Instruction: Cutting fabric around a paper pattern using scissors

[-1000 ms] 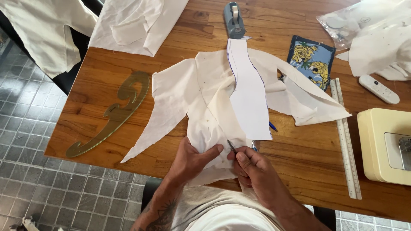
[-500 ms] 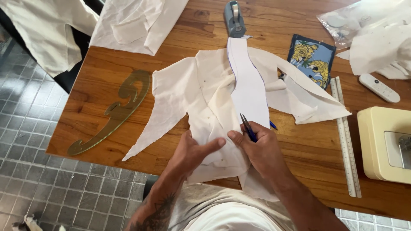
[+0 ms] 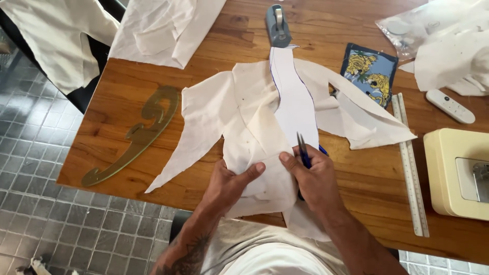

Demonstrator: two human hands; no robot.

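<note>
Here, over the warm brown wooden table [image 3: 356, 178]: left hand [image 3: 229, 184] pressed flat on the cream-coloured cut fabric piece [image 3: 244, 127], fingers spread a little, thumb pointing right, holding nothing. Right hand [image 3: 315, 178] curled closed round a slim blue pen [image 3: 303, 153], tip pointing up and away, resting at the lower edge of the long narrow white paper pattern [image 3: 293, 102]. Pattern lying on top of the fabric, running from the hands up the middle of the table to a small grey-blue tape dispenser [image 3: 278, 25] sitting on its top end. Fabric spread wide, wings out to left and right, lower edge hanging over the near table edge.

Off to the left, apart from the cloth, a translucent olive-brown curved drafting ruler [image 3: 135, 135]. To the right, a long clear straight ruler [image 3: 410, 168], just beside a pale yellow boxy sewing machine [image 3: 453, 173]. Above that, a white remote control [image 3: 450, 106] and a dark blue patch with yellow tigers [image 3: 369, 71]. More cream cloth [image 3: 163, 25] heaped at the far edge.
</note>
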